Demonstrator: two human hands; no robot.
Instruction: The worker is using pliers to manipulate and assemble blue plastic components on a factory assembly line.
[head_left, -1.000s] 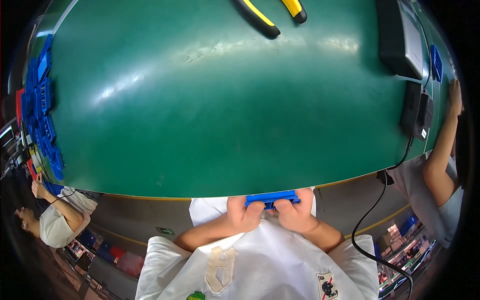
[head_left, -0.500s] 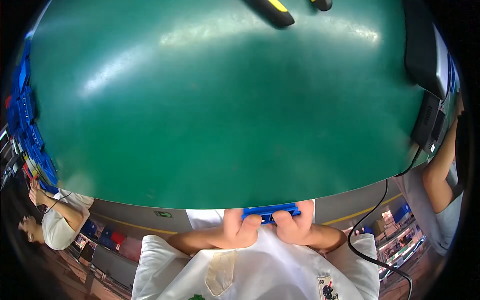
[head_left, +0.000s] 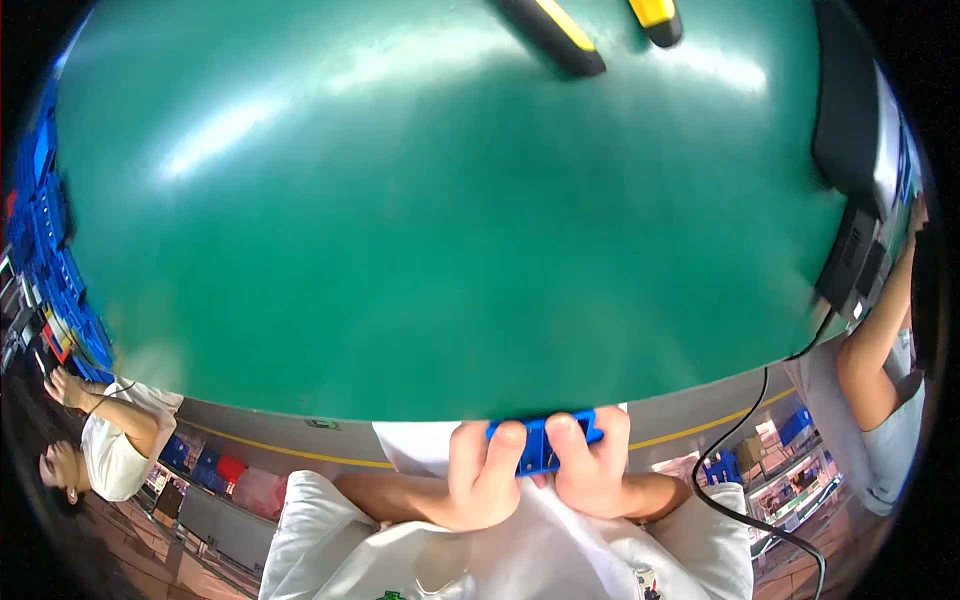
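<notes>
Just in front of my body, at the near edge of the green tabletop, I hold a small blue plastic part (head_left: 539,447) in both hands. My left hand (head_left: 485,475) is closed on its left end, the thumb laid over the top face. On the right end, my right hand (head_left: 592,465) grips it the same way, its thumb beside the other. The broad face is tilted up toward me and shows recesses between the thumbs. My fingers underneath are hidden, and so is the part's underside.
Across the green table (head_left: 450,230), two black-and-yellow tool handles (head_left: 560,40) lie at the far edge. Blue parts (head_left: 50,220) are piled along the left rim. A black box (head_left: 850,255) with a cable (head_left: 720,490) sits at right. People sit at both sides.
The blue part has tipped, so more of its face shows now. My hands and thumbs have turned with it. The tool handles appear slightly lower in view.
</notes>
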